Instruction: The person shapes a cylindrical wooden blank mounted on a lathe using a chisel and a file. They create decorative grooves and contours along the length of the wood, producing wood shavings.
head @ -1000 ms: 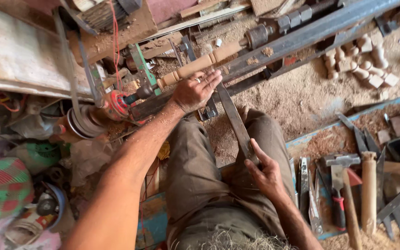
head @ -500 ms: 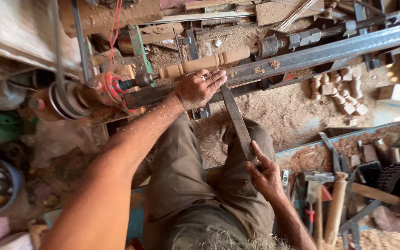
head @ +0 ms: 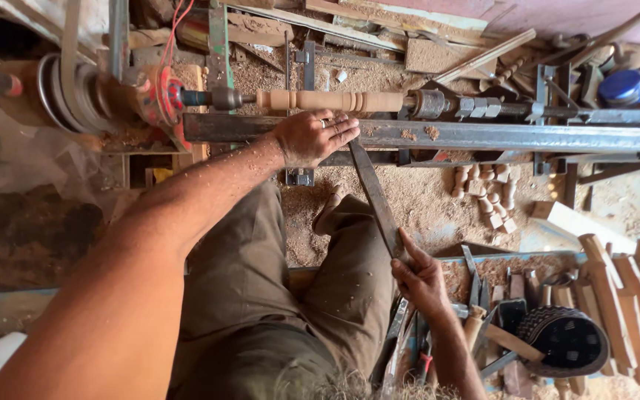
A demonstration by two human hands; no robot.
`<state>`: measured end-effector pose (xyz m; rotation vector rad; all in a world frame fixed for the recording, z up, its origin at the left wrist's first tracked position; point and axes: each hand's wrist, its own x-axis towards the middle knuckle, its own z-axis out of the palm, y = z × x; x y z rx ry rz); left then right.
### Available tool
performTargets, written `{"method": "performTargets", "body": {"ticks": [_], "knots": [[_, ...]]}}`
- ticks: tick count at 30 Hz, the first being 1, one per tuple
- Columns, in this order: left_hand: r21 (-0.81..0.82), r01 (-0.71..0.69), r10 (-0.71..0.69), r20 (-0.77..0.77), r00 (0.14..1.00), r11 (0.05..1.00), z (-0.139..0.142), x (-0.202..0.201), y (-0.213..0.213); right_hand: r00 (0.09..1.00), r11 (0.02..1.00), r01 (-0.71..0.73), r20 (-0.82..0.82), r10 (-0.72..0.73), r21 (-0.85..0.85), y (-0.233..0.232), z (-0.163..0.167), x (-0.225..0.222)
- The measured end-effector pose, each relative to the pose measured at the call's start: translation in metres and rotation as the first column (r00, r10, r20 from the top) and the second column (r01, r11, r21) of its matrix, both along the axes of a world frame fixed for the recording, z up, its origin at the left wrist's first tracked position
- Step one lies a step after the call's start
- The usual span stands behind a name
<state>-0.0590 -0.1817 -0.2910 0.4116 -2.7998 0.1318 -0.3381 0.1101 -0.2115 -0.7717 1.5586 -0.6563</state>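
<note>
Steel chisel (head: 376, 194) between both hands, near spindle (head: 331, 101)

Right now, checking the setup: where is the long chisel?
In the head view, centre: the long chisel slants from the left hand at the steel rail down to the right hand.
</note>
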Motion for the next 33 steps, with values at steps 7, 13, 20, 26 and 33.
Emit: {"method": "performTargets", "body": {"ticks": [7, 13, 20, 26, 33], "knots": [[-0.032, -0.012, 0.012, -0.009, 1.000, 0.999, 0.002, -0.003, 0.003, 0.991, 0.988, 0.133, 0.019, -0.131, -0.085, 0.027, -0.005, 0.054], [0.021, -0.010, 0.011, -0.026, 1.000, 1.000, 0.003, -0.004, 0.005, 0.940, 0.938, 0.336, 0.096, -0.328, -0.086, 0.037, -0.004, 0.110], [0.011, -0.059, 0.058, 0.047, 0.997, 0.998, 0.007, -0.002, 0.007, 0.933, 0.931, 0.356, 0.083, -0.350, -0.081, 0.036, 0.005, 0.135], [-0.010, -0.040, 0.040, -0.004, 0.999, 0.999, -0.001, -0.002, 0.001, 0.960, 0.959, 0.279, 0.049, -0.276, -0.052, 0.029, 0.003, 0.104], [-0.063, -0.053, 0.051, -0.024, 0.998, 0.997, -0.014, -0.007, -0.003, 0.989, 0.991, 0.118, 0.095, -0.112, -0.069, 0.008, -0.010, 0.032]]}}
